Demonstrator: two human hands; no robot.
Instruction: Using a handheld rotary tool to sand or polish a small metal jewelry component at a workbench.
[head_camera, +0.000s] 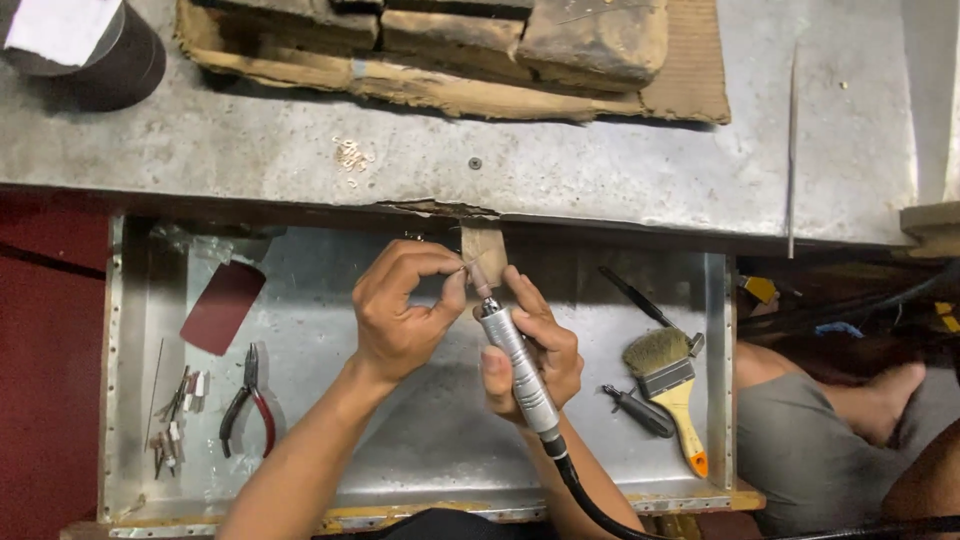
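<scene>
My right hand (535, 345) grips a silver rotary handpiece (520, 372) with a black flexible cable (590, 500) running off the bottom edge. Its tip points up toward a small wooden peg (484, 250) that juts from the bench edge. My left hand (405, 310) pinches a tiny piece (466, 266), too small to make out, against that peg right at the tool's tip. Both hands work above a metal tray (430, 450).
In the tray lie pliers with red handles (250, 405), several small bits (175, 420), a dark red sheet (222, 307), a paintbrush (668, 385) and a black tool (638, 410). On the bench (600, 165) sit bricks on cardboard (470, 50) and a dark cylinder (95, 50). A person's bare leg (850, 400) is at right.
</scene>
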